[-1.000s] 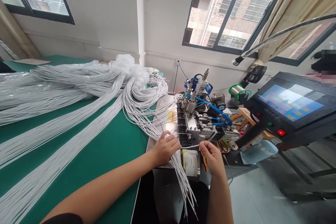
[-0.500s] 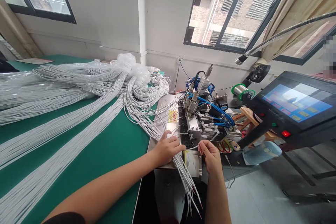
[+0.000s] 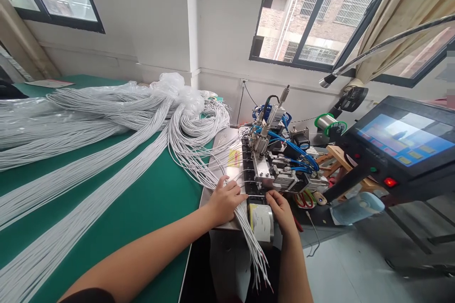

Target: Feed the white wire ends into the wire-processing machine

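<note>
A single white cable (image 3: 256, 195) stretches between my two hands, lying at the near end of the machine's black slotted rail (image 3: 250, 175). My left hand (image 3: 226, 202) is closed on that cable at the fingertips, while its palm lies over a bundle of white cables (image 3: 249, 232) whose reddish-tipped ends hang past the table edge. Thumb and fingers of my right hand (image 3: 280, 209) pinch the cable's other end close to the rail. Just below the cable is a round metal part with a torn white and yellow label (image 3: 262, 223). Other cables run into the rail farther back.
Long bundles of white cable (image 3: 106, 170) cover the green table (image 3: 156, 227) on the left. The machine's cylinders and blue hoses (image 3: 302, 149) rise behind my right hand. A control screen (image 3: 405, 137), a wire spool (image 3: 329, 124) and a clear plastic container (image 3: 359, 208) are at right.
My right hand has moved slightly left and up, bringing the cable's end against the black rail. The cable now lies straighter and level. My left hand has barely moved.
</note>
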### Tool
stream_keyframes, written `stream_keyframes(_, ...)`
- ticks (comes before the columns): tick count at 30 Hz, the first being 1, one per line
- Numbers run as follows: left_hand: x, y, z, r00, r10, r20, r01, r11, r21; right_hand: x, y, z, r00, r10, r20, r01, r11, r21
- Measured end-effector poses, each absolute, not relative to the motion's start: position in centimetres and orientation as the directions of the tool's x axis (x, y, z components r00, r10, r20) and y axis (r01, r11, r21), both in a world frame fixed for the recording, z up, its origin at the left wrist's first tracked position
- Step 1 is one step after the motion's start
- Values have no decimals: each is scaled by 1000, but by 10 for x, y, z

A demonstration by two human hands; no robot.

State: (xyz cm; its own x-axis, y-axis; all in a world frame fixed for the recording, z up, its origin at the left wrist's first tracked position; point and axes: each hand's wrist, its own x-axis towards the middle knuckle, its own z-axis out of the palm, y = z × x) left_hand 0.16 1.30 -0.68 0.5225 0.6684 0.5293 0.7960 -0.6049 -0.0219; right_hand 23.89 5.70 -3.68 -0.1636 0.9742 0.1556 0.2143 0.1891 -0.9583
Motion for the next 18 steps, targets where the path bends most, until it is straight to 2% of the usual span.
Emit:
stream_keyframes(3, 2, 13, -8, 524, 670, 525, 792, -611, -11, 238, 59, -41, -159, 985, 63, 104, 80, -991)
stream_keyframes(9, 4, 12, -6, 501, 667, 551, 800, -600, 0, 229, 60, -48, -113, 993, -36, -2, -37, -999)
stream_keyframes(14, 4, 13, -7, 485, 674, 557, 807, -591, 11, 224, 57, -49, -75, 995, -65, -67, -70, -995)
stream_keyframes(18, 2, 13, -8, 485, 673, 559, 802, -597, 23, 228, 51, -50, -48, 998, -50, -45, -52, -998)
